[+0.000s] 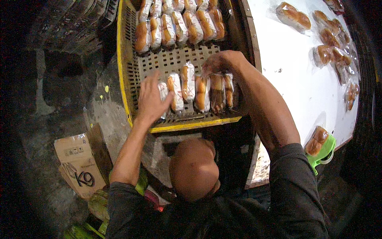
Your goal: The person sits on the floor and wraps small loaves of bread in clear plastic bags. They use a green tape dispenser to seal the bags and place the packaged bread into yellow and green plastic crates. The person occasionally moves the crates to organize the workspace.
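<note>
In a plastic crate with a yellow rim, several clear-wrapped bread rolls stand in rows. My left hand is at the left end of the near row, its fingers extended and thumb apart. It partly covers one wrapped roll, and the thumb is close to a second wrapped roll. My right hand, bent at the wrist and blurred, hangs over the right part of that row, just above a wrapped roll. Its fingertips are hard to make out. Another wrapped roll sits slightly farther forward than its neighbours.
The far rows of wrapped rolls fill the crate's back. Right of the crate, a white tabletop carries scattered packaged buns and a green object at its near corner. A cardboard box lies at lower left; dark crates stand behind.
</note>
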`<state>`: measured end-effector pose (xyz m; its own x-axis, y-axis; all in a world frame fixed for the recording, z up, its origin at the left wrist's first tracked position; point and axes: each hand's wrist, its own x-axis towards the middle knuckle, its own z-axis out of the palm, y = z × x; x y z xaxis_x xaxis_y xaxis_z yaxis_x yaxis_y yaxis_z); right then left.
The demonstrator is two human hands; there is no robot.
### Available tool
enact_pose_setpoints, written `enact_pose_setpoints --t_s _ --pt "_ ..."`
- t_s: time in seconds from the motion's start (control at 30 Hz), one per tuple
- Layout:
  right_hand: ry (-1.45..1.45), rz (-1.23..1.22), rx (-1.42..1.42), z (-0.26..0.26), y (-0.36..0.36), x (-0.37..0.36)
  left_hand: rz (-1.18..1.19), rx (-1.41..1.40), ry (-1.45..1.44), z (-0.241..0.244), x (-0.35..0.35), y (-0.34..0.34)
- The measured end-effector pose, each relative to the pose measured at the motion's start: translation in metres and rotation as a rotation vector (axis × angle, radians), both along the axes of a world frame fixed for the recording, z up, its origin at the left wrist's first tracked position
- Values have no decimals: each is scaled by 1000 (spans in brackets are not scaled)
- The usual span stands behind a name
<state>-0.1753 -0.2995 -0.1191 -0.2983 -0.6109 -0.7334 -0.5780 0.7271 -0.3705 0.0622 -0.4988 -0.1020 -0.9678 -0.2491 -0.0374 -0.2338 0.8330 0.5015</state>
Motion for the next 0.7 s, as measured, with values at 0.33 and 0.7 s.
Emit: enact_pose_setpoints --t_s 0.33,0.7 --pt "-102 -217 -370 -54 -53 25 -5 -457 -159 -7 0 22" --pt "182 -67 -481 13 -76 107 33 156 -263 -1 -35 -55"
